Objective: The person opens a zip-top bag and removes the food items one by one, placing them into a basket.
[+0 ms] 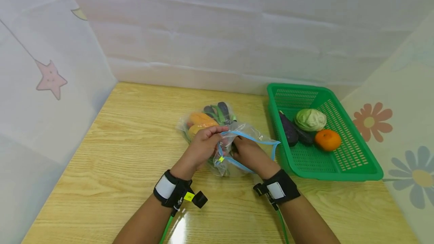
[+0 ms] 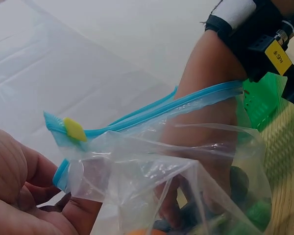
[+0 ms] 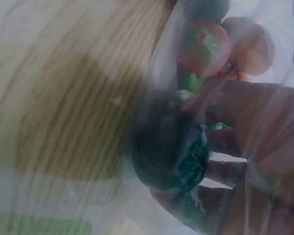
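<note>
A clear zip bag [image 1: 249, 128] with a blue zip edge and a yellow slider [image 2: 74, 129] lies on the table, its mouth spread. My left hand [image 1: 202, 146] pinches the bag near one end of the zip. Through the mouth reaches my right hand [image 1: 252, 155], wrist at the blue edge. Inside the bag, seen hazily through plastic in the right wrist view, its fingers curl round a dark green rounded vegetable [image 3: 161, 152]. Also in the bag are a tomato [image 3: 205, 46], a yellow-orange vegetable [image 1: 202, 119], and dark purple and green vegetables [image 1: 223, 107].
Right of the bag stands a green plastic basket [image 1: 364, 161]. It holds a pale cabbage [image 1: 310, 119], an orange round fruit [image 1: 327, 140] and dark eggplants [image 1: 289, 129]. White cloth walls [image 1: 217, 40] border the wooden table [image 1: 118, 146] at the back and sides.
</note>
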The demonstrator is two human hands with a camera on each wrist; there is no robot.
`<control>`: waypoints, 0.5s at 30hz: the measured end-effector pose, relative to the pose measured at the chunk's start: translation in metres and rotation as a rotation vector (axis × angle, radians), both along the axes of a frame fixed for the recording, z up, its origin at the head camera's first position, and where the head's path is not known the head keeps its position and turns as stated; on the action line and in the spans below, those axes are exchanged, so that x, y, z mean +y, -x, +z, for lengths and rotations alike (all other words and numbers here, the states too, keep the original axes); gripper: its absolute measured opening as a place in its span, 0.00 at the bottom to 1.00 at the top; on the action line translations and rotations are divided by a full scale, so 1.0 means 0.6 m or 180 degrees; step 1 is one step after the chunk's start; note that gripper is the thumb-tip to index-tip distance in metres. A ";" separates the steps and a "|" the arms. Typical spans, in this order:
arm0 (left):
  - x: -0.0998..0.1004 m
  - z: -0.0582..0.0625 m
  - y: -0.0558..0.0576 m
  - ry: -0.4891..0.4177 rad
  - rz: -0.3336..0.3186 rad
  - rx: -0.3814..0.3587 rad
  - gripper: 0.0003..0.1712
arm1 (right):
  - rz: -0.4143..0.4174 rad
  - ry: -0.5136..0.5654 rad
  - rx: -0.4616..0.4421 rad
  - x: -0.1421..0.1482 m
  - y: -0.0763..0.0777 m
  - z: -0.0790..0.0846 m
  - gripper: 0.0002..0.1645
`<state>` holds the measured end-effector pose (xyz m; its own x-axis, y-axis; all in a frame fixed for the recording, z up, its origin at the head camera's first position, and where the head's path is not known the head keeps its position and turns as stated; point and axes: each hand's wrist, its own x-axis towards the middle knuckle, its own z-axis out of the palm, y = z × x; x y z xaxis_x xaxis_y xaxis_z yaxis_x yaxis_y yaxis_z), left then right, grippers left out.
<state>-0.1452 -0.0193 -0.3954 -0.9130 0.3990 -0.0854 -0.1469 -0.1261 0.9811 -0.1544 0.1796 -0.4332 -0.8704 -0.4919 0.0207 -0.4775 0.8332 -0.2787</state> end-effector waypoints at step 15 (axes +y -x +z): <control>-0.001 0.001 0.003 -0.0062 -0.0051 0.0092 0.20 | -0.0101 -0.0009 0.0150 0.003 -0.045 0.073 0.21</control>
<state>-0.1473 -0.0202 -0.3946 -0.9084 0.4149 -0.0512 -0.1208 -0.1432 0.9823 -0.1272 0.1811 -0.3892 -0.8836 -0.4643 0.0607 -0.4635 0.8488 -0.2542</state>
